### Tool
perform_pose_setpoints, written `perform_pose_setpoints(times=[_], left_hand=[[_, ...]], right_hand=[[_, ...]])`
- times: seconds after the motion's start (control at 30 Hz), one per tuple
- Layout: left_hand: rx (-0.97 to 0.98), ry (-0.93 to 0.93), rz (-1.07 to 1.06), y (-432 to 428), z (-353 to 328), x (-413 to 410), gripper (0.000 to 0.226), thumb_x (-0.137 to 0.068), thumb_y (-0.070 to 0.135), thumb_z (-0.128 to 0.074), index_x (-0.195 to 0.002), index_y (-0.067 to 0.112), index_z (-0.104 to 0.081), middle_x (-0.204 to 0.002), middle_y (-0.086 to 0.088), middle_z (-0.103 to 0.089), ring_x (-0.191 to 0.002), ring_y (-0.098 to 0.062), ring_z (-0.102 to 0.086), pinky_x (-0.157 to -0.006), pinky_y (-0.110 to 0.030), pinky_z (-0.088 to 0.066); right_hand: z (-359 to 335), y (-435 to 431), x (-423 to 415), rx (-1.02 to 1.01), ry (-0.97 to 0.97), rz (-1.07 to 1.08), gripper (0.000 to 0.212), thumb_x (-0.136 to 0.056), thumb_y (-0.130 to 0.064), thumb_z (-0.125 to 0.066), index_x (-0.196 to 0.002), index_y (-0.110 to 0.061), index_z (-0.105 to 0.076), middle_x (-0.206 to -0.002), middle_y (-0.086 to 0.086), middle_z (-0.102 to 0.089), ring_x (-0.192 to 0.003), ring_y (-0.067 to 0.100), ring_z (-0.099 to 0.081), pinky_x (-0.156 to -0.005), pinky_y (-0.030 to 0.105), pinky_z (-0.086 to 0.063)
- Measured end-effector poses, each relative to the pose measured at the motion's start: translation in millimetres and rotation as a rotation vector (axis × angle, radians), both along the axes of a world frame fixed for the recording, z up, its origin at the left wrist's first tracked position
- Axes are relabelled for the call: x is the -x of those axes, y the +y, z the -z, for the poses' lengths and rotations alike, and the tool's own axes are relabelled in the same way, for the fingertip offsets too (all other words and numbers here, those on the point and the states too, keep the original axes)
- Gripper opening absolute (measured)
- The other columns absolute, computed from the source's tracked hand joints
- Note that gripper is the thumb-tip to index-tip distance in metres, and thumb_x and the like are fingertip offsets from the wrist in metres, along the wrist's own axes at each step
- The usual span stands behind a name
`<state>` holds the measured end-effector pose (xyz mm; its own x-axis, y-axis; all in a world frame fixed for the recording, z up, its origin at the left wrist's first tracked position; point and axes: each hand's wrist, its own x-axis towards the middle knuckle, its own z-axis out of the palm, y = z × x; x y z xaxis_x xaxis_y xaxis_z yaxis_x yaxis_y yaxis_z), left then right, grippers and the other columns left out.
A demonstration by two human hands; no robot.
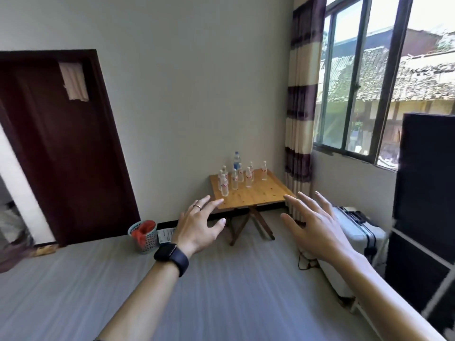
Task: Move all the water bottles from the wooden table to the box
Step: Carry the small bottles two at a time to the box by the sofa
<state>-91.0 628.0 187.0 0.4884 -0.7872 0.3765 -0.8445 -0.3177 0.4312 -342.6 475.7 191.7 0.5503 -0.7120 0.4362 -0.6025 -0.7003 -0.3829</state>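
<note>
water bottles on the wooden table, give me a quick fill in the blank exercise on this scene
1. The water bottles stand upright on the ____ table.
2. The left hand has a dark ____ on its wrist.
3. The one taller bottle has a ____ label.
4. Both the left hand and the right hand are open and hold ____.

Missing words: wooden; watch; blue; nothing

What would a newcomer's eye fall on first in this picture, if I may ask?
Two open, empty hands reach forward in the foreground, the left hand with a dark watch on its wrist, the right hand beside it. Beyond them, clear water bottles cluster on a wooden table in the corner by the window.
</note>
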Motion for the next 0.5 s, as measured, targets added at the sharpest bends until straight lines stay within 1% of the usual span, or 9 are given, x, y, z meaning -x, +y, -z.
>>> perform_pose_setpoints(times=[0.07,0.13,0.3,0.5], left_hand=[[0.021,0.017,-0.028,-26.6,-0.4,-20.9,0.054,-0.093,0.046,-0.061,-0.145,0.044,-0.047,-0.16,0.003,-0.035,-0.146,-0.022,-0.033,-0.119,-0.043,-0.029],[0.002,0.024,-0.053,-50.0,3.9,-42.9,0.054,-0.093,0.046,-0.062,-0.145,0.044,-0.046,-0.16,0.004,-0.035,-0.146,-0.021,-0.033,-0.119,-0.042,-0.028],[-0.002,0.042,-0.122,-114.4,21.5,-109.0,0.055,-0.093,0.047,-0.062,-0.146,0.045,-0.044,-0.16,0.007,-0.034,-0.144,-0.02,-0.035,-0.118,-0.036,-0.029],[-0.017,0.051,-0.125,-215.5,43.6,-207.5,0.056,-0.094,0.045,-0.061,-0.147,0.042,-0.044,-0.16,0.004,-0.035,-0.144,-0.024,-0.036,-0.118,-0.039,-0.029]], right_hand=[[1.9,-38.1,-24.6,-0.007,-0.017,-0.02,0.059,-0.095,-0.066,-0.039,-0.15,-0.048,-0.034,-0.162,-0.009,-0.03,-0.153,0.02,-0.002,-0.124,0.045,-0.013],[10.1,-70.5,-51.3,-0.022,-0.007,-0.046,0.059,-0.095,-0.065,-0.04,-0.15,-0.047,-0.034,-0.162,-0.009,-0.032,-0.153,0.022,-0.003,-0.124,0.045,-0.014],[32.4,-149.1,-128.3,-0.05,0.005,-0.128,0.059,-0.095,-0.065,-0.043,-0.151,-0.049,-0.032,-0.162,-0.01,-0.03,-0.153,0.02,-0.001,-0.124,0.046,-0.013],[48.6,-248.5,-227.3,-0.041,0.02,-0.147,0.06,-0.094,-0.068,-0.04,-0.151,-0.05,-0.032,-0.162,-0.01,-0.031,-0.153,0.02,-0.003,-0.124,0.046,-0.014]])
